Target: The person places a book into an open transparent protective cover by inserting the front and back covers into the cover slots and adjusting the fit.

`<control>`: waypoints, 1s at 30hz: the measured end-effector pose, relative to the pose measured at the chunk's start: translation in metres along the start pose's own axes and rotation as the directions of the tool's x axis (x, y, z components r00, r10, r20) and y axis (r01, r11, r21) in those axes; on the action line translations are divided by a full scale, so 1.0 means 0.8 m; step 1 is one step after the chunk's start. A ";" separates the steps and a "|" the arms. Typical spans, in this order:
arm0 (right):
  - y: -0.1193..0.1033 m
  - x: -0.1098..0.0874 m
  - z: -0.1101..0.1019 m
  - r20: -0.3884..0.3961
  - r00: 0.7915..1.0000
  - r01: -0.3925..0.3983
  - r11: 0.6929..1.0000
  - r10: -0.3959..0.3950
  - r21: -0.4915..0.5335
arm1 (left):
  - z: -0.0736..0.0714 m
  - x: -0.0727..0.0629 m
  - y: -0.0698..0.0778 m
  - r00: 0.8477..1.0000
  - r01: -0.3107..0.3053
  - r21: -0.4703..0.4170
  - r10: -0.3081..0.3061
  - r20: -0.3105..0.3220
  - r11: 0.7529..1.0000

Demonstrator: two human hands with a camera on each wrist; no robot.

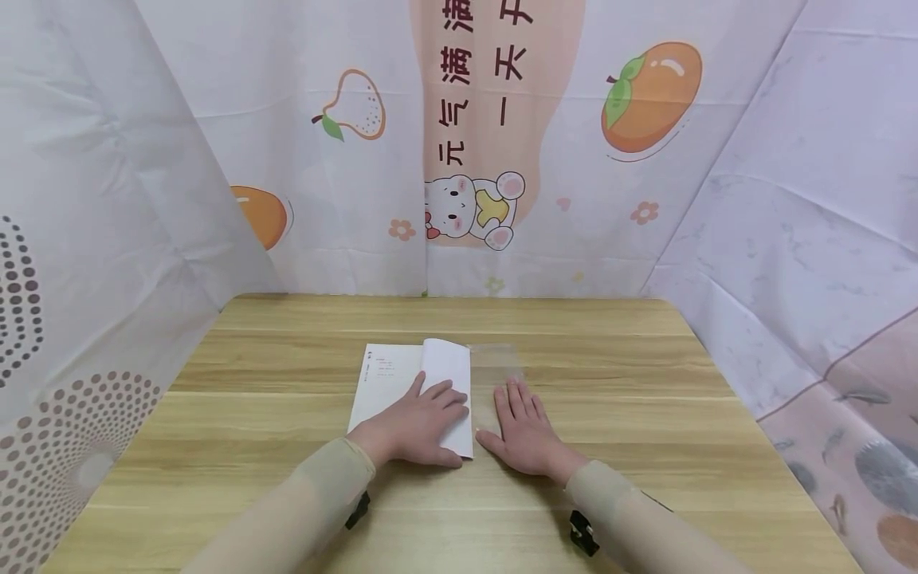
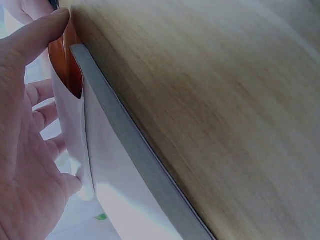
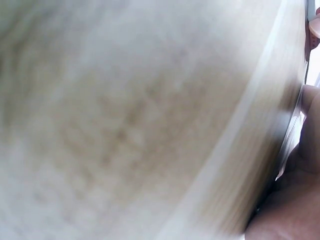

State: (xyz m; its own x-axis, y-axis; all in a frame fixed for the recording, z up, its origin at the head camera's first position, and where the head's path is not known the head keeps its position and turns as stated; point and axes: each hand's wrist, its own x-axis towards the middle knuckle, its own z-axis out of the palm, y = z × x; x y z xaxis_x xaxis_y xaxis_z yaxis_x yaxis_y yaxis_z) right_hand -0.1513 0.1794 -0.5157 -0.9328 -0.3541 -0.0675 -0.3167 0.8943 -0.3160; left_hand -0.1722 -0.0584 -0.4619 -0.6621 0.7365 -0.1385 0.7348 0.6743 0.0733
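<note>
White paper book [image 1: 380, 387] lay under the spread left hand [image 1: 418, 421], which pressed its turned-over white leaf [image 1: 446, 360]; apart, the flat right hand [image 1: 527, 434] touched clear plastic film [image 1: 495, 363] on the light-brown wood-grain table [image 1: 258, 406]. Even pressure seemed best against creasing.

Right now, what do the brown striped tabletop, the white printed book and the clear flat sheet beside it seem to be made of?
Brown striped tabletop: wood or laminate, satin; the grain fits both.
White printed book: apparently matte paper; one leaf bends softly.
Clear flat sheet: probably smooth plastic; the tabletop shows through.
</note>
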 end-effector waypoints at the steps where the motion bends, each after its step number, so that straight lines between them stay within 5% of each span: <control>1: 0.000 0.000 0.000 -0.003 1.000 0.002 1.000 -0.002 0.001 | 0.000 0.001 0.000 1.000 0.002 0.001 -0.002 0.002 1.000; 20: 0.003 0.002 0.002 -0.001 1.000 0.008 1.000 -0.008 -0.008 | 0.001 0.008 0.002 0.999 0.014 0.011 -0.014 -0.032 1.000; 30: -0.008 -0.004 -0.017 0.016 0.999 0.029 0.996 -0.031 0.079 | 0.003 0.009 0.000 1.000 0.014 0.021 -0.014 -0.027 1.000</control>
State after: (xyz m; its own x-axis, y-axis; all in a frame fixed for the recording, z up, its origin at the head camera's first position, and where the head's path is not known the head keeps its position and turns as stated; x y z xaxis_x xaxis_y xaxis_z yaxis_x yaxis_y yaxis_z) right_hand -0.1486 0.1789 -0.5004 -0.9197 -0.3857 -0.0731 -0.3292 0.8592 -0.3917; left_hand -0.1763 -0.0533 -0.4656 -0.6760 0.7283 -0.1124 0.7282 0.6836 0.0503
